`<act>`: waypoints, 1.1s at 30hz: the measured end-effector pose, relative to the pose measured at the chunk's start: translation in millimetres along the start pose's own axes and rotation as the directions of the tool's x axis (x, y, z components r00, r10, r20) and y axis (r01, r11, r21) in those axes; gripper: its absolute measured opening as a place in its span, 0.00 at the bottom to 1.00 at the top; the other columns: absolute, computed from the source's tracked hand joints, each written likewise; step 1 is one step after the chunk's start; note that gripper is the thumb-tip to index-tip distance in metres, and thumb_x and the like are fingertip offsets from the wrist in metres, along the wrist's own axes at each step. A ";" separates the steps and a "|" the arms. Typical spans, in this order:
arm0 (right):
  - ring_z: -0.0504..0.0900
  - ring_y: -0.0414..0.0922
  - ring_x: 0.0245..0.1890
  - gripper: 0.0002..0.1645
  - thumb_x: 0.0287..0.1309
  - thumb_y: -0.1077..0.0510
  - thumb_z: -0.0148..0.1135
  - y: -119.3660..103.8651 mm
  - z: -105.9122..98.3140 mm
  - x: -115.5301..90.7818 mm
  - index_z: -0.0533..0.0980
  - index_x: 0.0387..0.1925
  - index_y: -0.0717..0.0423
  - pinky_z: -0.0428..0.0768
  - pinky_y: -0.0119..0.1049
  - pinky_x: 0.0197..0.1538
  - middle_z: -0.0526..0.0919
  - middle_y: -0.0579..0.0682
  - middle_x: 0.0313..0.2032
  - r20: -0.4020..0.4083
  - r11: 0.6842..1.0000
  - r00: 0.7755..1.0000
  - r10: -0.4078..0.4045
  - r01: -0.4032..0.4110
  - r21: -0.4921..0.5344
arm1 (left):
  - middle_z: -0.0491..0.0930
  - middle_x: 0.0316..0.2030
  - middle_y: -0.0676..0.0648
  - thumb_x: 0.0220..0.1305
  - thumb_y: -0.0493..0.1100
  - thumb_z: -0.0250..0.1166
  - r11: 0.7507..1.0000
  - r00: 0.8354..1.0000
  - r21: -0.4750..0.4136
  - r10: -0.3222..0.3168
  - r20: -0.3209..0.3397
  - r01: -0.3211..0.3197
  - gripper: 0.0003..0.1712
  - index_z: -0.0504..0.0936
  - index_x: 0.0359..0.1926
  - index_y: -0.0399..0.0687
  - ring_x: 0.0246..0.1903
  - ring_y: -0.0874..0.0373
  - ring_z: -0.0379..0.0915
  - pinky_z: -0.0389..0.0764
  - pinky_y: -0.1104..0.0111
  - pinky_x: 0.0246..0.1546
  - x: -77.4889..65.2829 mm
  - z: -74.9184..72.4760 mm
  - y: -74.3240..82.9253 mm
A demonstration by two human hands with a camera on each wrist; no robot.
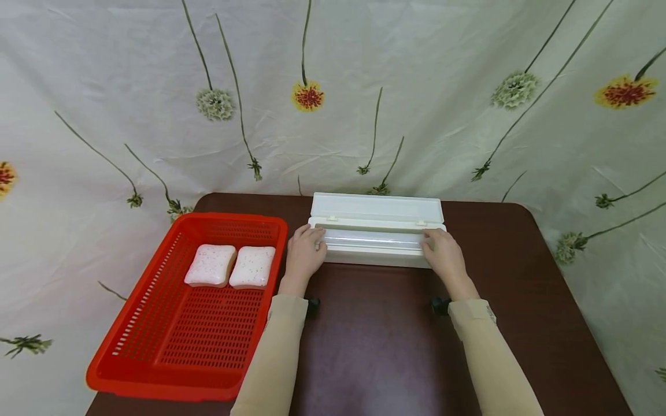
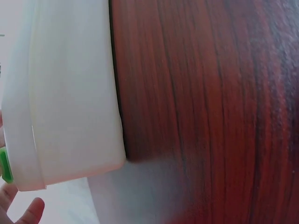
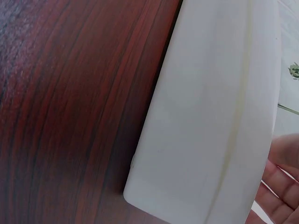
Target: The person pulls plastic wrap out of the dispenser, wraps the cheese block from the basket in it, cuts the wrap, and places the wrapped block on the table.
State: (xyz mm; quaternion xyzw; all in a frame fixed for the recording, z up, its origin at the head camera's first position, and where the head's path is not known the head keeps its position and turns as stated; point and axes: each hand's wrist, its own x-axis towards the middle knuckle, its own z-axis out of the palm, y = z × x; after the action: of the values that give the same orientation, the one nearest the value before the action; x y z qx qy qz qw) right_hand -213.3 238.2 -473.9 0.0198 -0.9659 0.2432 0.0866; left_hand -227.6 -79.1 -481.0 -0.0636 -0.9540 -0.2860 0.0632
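Observation:
A long white cling film dispenser [image 1: 377, 257] lies on the table with its lid [image 1: 377, 207] raised at the back. Shiny cling film [image 1: 373, 239] stretches along the opening. My left hand [image 1: 305, 251] is at the left end, fingers and thumb curled over the film's edge. At the opposite end, my right hand [image 1: 444, 254] has the same curled grip. The left wrist view shows the dispenser's outer side, a green piece [image 2: 5, 165] on its edge and my fingertips [image 2: 32, 212] below. In the right wrist view, my curled fingers [image 3: 280, 186] appear beyond the dispenser; their contact with the film is hidden.
To the left stands a red perforated basket [image 1: 125, 381]. Two white speckled blocks, one on the left [image 1: 210, 265] and one on the right [image 1: 252, 267], lie inside it. Behind the dark brown table [image 1: 359, 341] hangs a flowered cloth [image 1: 437, 52].

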 end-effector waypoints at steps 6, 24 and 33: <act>0.77 0.57 0.39 0.11 0.60 0.66 0.63 -0.7 4.7 1.0 0.83 0.44 0.67 0.78 0.51 0.41 0.78 0.62 0.36 -0.073 0.999 0.997 -0.038 0.038 0.005 | 0.81 0.58 0.44 0.65 0.41 0.57 1.000 1.000 0.001 -0.007 -0.031 0.007 0.21 0.83 0.57 0.43 0.67 0.44 0.62 0.64 0.44 0.66 0.7 0.8 1.7; 0.80 0.63 0.42 0.09 0.63 0.68 0.58 3.3 7.2 5.6 0.80 0.42 0.69 0.77 0.57 0.48 0.84 0.66 0.39 -0.121 0.999 0.992 -0.035 0.032 -0.029 | 0.85 0.50 0.45 0.67 0.40 0.63 0.999 0.994 0.033 -0.032 -0.107 0.036 0.14 0.87 0.51 0.46 0.63 0.45 0.70 0.71 0.48 0.62 5.8 3.4 3.5; 0.79 0.63 0.40 0.09 0.60 0.69 0.62 4.4 8.1 6.7 0.83 0.41 0.68 0.77 0.56 0.46 0.83 0.65 0.36 -0.174 0.996 0.981 -0.081 0.075 -0.042 | 0.87 0.47 0.44 0.66 0.41 0.65 0.997 0.991 0.040 -0.056 -0.124 0.061 0.13 0.87 0.50 0.48 0.61 0.45 0.71 0.73 0.49 0.61 8.9 6.9 2.7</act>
State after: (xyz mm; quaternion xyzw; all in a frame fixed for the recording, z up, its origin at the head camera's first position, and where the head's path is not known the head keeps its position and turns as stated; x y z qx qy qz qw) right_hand -221.4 238.3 -481.7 0.0348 -0.9571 0.2235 0.1811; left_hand -236.5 -72.3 -483.9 -0.0164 -0.9559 -0.2699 0.1147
